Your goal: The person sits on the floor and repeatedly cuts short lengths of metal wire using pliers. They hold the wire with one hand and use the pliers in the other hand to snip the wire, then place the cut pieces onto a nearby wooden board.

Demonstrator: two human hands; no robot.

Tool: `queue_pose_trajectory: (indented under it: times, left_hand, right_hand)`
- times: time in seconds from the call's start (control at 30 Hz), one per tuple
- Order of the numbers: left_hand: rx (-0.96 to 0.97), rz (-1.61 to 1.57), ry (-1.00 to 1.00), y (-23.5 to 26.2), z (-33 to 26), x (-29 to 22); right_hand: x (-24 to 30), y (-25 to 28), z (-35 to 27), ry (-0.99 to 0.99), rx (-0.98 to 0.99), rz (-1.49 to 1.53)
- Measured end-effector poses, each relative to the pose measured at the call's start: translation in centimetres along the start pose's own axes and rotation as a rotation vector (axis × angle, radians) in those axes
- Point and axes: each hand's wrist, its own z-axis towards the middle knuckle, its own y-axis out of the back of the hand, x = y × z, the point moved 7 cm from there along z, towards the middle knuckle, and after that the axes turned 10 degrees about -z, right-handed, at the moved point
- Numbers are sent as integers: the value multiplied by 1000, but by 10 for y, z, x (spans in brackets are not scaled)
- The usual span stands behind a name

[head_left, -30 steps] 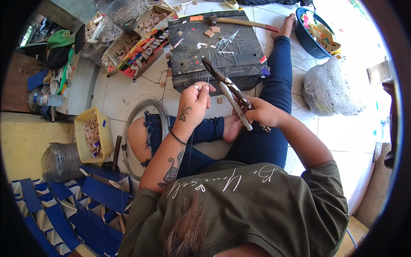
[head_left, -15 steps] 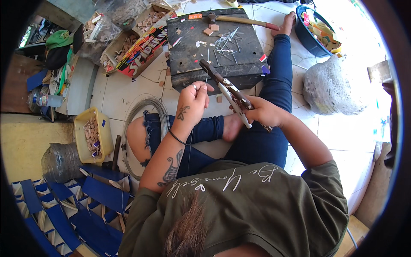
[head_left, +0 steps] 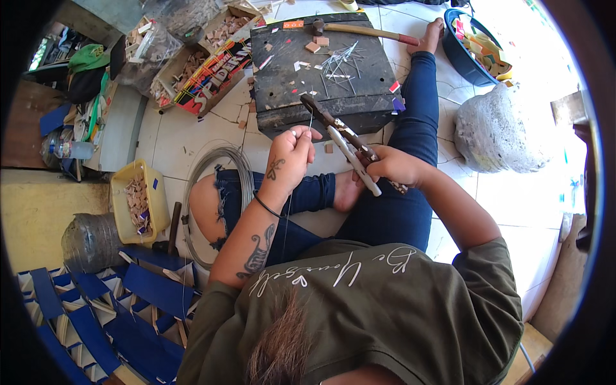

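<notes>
My left hand [head_left: 292, 154] pinches a thin metal wire [head_left: 310, 119] that stands up from its fingertips toward the plier jaws. In my right hand [head_left: 393, 166] I grip a pair of pliers [head_left: 340, 138] with pale handles; their dark jaws point up-left and reach the wire's upper end. Both hands hover over my crossed legs, just in front of a dark wooden work block [head_left: 324, 70] strewn with cut wire pieces [head_left: 337, 63] and small wood chips.
A hammer [head_left: 359, 30] lies on the block's far edge. A wire coil [head_left: 218, 160] rests by my left knee. A yellow tub [head_left: 135, 202] of wood bits, boxes of scraps [head_left: 205, 61], a blue bowl [head_left: 475, 51], a grey stone [head_left: 504, 131] and blue woven panels [head_left: 109, 314] surround me.
The pliers and left hand have stayed close together; the wire end now stands a little straighter at the jaws. Little else moved.
</notes>
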Motion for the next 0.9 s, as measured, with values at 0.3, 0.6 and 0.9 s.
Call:
queue_pose_trajectory:
  times: [0.3, 0.6, 0.9]
  left_hand:
    - [-14, -151, 148, 11, -27, 25]
    - [-136, -110, -18, 5, -34, 31]
    - [-137, -127, -54, 0, -30, 32]
  right_hand:
    - [1, 21, 1, 53, -299, -7]
    - [-15, 20, 17, -19, -361, -74]
    - [-17, 18, 18, -12, -423, 14]
